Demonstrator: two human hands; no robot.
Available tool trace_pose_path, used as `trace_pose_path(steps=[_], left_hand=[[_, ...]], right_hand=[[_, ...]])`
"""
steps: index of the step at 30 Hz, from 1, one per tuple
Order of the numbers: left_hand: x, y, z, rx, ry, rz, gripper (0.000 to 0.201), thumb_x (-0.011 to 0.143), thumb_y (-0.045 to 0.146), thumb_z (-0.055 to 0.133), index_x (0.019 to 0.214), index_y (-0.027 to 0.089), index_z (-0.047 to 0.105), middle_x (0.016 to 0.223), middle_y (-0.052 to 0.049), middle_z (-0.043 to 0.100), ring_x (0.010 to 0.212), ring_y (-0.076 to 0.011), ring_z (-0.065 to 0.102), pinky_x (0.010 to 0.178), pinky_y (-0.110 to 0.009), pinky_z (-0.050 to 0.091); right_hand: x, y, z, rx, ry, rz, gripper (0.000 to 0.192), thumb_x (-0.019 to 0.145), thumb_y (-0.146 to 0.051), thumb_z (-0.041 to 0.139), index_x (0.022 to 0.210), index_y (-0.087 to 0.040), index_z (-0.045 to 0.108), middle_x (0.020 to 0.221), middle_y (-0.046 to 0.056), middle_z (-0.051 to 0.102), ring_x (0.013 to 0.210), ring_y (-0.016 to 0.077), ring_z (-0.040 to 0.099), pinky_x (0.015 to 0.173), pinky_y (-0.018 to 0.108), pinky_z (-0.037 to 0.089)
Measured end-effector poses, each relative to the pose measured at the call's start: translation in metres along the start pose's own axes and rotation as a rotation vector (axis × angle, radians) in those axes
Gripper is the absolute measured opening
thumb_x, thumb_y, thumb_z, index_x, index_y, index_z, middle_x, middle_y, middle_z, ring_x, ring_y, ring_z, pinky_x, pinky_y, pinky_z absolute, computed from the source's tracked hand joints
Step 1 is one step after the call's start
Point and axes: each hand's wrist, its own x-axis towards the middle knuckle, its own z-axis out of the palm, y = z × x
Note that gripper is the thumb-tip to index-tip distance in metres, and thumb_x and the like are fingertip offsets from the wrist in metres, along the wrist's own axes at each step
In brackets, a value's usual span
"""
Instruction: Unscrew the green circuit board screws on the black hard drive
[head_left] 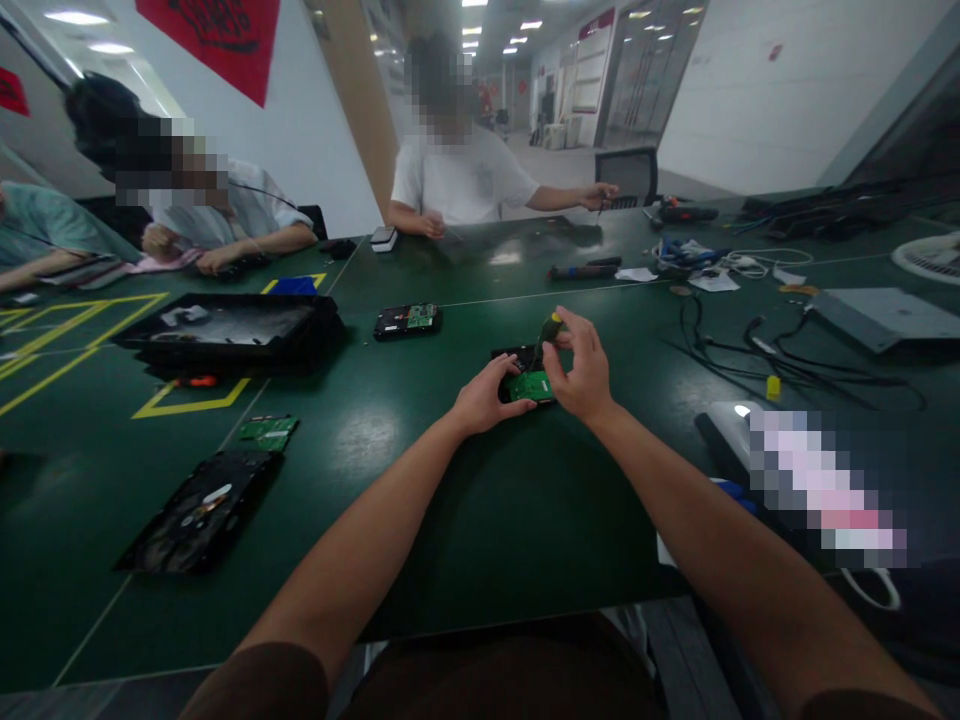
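In front of me on the green table lies a hard drive (531,386), its green circuit board facing up. My left hand (487,393) grips its left side, thumb along the near edge and fingers at the far edge. A screwdriver (552,326) with a green and yellow handle is held upright in my right hand (581,365), fingers pinched around the handle. Its shaft points down at the drive; the tip is too small to make out. Farther back to the left rests another hard drive (407,320) with its board showing.
At left lie a black casing (202,510), a loose green circuit board (268,432) and a black tray (225,330). Black cables (757,350), a grey metal box (889,315) and pliers-like tools (585,270) are to the right and back. People sit across the table (420,500).
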Motion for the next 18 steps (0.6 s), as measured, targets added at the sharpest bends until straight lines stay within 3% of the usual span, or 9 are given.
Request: trace_pose_path(steps=[6, 10, 15, 18], left_hand=[[-0.0001, 0.0011, -0.0005, 0.021, 0.009, 0.008, 0.062, 0.078, 0.051, 0.084, 0.127, 0.024, 0.058, 0.158, -0.014, 0.052, 0.153, -0.0329, 0.041, 0.122, -0.053, 0.040], [-0.0001, 0.0012, -0.0008, 0.016, 0.009, 0.002, 0.062, 0.078, 0.053, 0.083, 0.127, 0.025, 0.059, 0.158, -0.013, 0.051, 0.153, -0.0330, 0.042, 0.122, -0.054, 0.040], [-0.0003, 0.0018, -0.0012, 0.010, 0.006, -0.013, 0.063, 0.077, 0.052, 0.084, 0.128, 0.026, 0.059, 0.158, -0.013, 0.051, 0.153, -0.0334, 0.042, 0.122, -0.054, 0.039], [-0.0004, 0.0021, -0.0011, 0.013, 0.002, -0.014, 0.063, 0.077, 0.052, 0.083, 0.128, 0.026, 0.058, 0.159, -0.013, 0.050, 0.154, -0.0332, 0.041, 0.122, -0.054, 0.039]], right_hand=[[0.0006, -0.0001, -0.0012, -0.013, 0.019, 0.012, 0.057, 0.098, -0.030, 0.062, 0.151, -0.033, 0.044, 0.133, 0.011, 0.056, 0.097, 0.0237, 0.067, 0.082, 0.046, 0.066], [0.0010, -0.0006, -0.0020, 0.005, -0.006, 0.015, 0.058, 0.101, -0.027, 0.055, 0.156, -0.034, 0.039, 0.136, 0.011, 0.054, 0.101, 0.0233, 0.067, 0.089, 0.047, 0.065], [0.0002, 0.0002, -0.0012, -0.004, 0.012, 0.047, 0.057, 0.099, -0.031, 0.060, 0.153, -0.034, 0.043, 0.134, 0.011, 0.054, 0.092, 0.0205, 0.068, 0.081, 0.043, 0.067], [-0.0002, 0.0013, -0.0008, -0.005, 0.005, 0.026, 0.057, 0.100, -0.030, 0.059, 0.154, -0.032, 0.041, 0.136, 0.012, 0.054, 0.094, 0.0210, 0.069, 0.085, 0.044, 0.066]])
